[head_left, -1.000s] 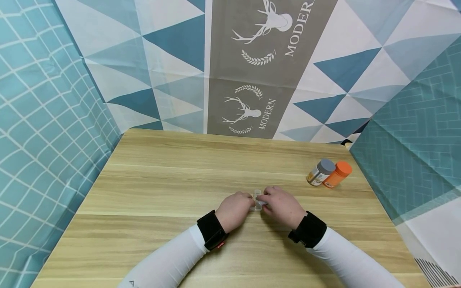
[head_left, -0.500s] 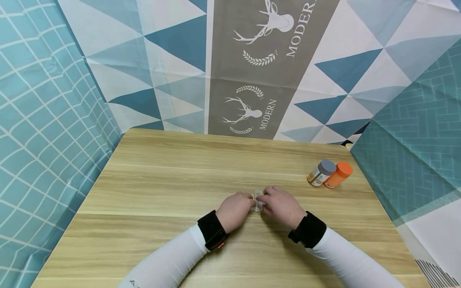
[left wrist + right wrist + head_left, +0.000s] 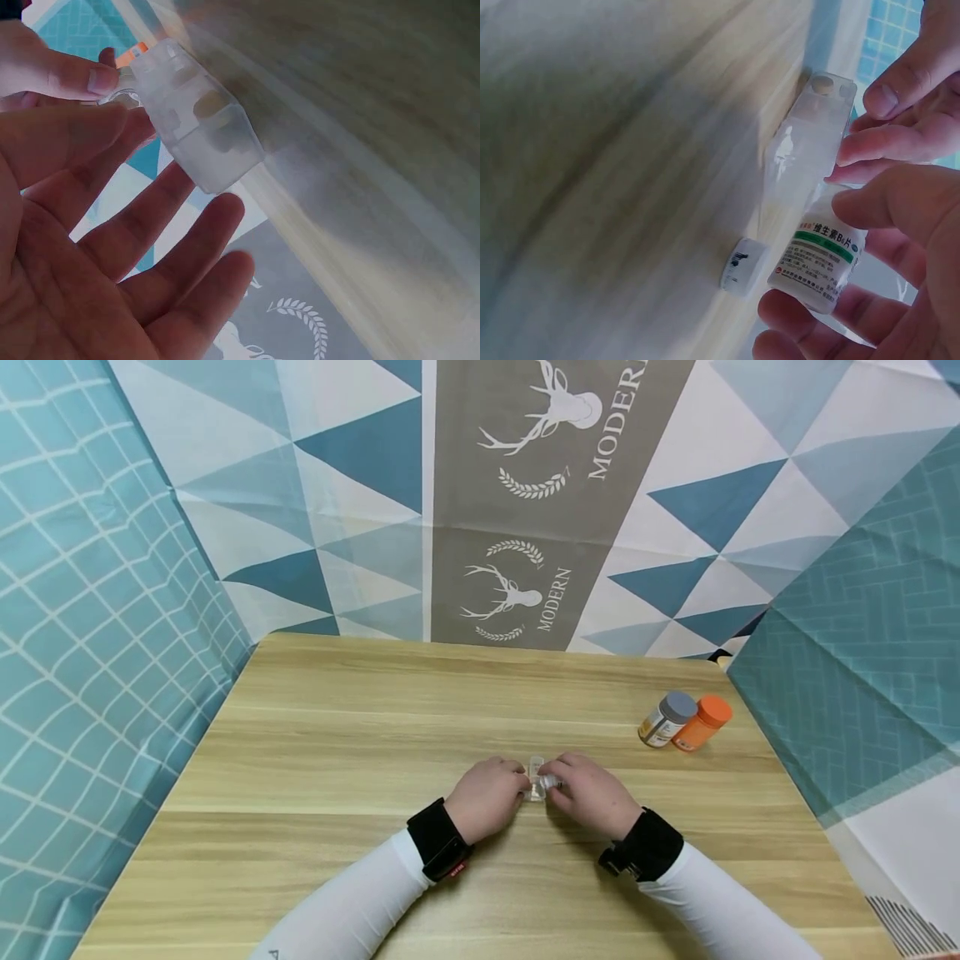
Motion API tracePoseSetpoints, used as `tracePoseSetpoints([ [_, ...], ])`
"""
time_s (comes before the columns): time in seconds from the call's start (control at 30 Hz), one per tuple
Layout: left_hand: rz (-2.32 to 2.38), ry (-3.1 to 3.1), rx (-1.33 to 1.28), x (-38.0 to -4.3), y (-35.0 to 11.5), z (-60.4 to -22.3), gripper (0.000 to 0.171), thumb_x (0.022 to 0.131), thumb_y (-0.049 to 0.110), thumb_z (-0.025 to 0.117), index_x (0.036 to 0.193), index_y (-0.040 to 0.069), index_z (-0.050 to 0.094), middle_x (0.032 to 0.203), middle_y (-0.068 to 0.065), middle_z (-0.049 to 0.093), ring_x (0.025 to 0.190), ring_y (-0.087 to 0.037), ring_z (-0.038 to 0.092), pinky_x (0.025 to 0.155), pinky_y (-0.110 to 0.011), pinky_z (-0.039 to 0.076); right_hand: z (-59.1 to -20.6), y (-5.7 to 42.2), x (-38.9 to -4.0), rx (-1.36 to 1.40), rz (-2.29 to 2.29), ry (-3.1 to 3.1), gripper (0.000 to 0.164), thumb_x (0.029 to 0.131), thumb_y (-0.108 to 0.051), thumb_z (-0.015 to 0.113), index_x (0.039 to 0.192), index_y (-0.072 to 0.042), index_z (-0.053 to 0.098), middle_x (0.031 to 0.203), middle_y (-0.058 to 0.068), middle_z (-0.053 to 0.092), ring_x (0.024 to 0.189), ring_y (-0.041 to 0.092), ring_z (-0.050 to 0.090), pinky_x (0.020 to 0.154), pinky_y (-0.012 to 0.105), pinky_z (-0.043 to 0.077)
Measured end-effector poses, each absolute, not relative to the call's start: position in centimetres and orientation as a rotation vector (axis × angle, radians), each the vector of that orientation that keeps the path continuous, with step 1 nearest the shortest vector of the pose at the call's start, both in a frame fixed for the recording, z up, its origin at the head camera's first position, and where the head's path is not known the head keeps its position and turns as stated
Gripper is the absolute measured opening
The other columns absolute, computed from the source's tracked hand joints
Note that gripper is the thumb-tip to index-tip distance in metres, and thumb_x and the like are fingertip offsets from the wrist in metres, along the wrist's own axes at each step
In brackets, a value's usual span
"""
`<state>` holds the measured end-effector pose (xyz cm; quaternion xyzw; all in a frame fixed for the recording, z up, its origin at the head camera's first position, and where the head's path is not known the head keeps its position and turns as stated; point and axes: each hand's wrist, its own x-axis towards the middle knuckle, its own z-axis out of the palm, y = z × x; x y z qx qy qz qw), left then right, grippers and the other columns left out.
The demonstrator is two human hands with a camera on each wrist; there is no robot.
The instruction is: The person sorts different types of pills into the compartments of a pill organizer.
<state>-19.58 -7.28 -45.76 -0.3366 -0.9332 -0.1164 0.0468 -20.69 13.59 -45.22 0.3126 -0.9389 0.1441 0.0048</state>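
In the head view my left hand (image 3: 489, 797) is beside a small clear pill organizer (image 3: 536, 766) on the table. Its fingers are fairly straight, and a fingertip touches the organizer's side; the thumb looks apart from it. A round tablet (image 3: 212, 103) shows through a translucent compartment in the left wrist view. My right hand (image 3: 596, 793) holds a small white pill bottle (image 3: 819, 251) between thumb and fingers, its label bearing a green band. The bottle is tilted, its neck end close to the organizer. What is inside the bottle is hidden.
A white cap (image 3: 742, 266) lies on the table near the bottle. Toward the back right stand a grey-lidded bottle (image 3: 666, 720) and an orange bottle (image 3: 702, 724), side by side. Patterned cloth hangs behind and beside the wooden table (image 3: 337, 735).
My right hand has shifted slightly back to the right with the pill bottle, which shows more between the fingers. The left hand stays at the organizer. The camera view shifts a little.
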Motion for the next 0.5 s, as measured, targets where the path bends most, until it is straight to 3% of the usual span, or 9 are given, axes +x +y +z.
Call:
tracePoseSetpoints([
  [0.23,-0.345,-2.837,-1.014,-19.5,-7.3,-45.3,0.016,0.094,0.025,0.067,0.106,0.019,0.075,0.117,-0.002,0.068,0.113,-0.024,0.060,0.107,-0.045,0.040,-45.5,14.2,-20.2,0.718,0.897,-3.025,0.028,0.094,-0.014,0.068,0.122,-0.013,0.066,0.119,0.003,0.065,0.108,0.019,0.061,0.090,0.042,0.050],
  [0.33,-0.427,-2.857,-0.969,-19.3,-7.1,-45.1,0.028,0.094,0.032,0.067,0.117,0.016,0.071,0.121,-0.002,0.067,0.117,-0.024,0.059,0.109,-0.047,0.037,-45.3,14.4,-20.1,0.643,1.103,-2.974,0.029,0.096,-0.014,0.066,0.124,-0.014,0.064,0.119,0.001,0.064,0.103,0.017,0.061,0.086,0.039,0.051],
  [0.5,-0.680,-2.879,-0.884,-19.1,-6.5,-44.7,0.044,0.093,0.041,0.068,0.127,0.013,0.065,0.123,-0.001,0.067,0.116,-0.021,0.060,0.103,-0.044,0.043,-45.1,14.2,-19.3,0.591,1.465,-2.798,0.029,0.096,-0.008,0.063,0.125,-0.010,0.061,0.117,0.008,0.062,0.097,0.020,0.061,0.075,0.031,0.052],
])
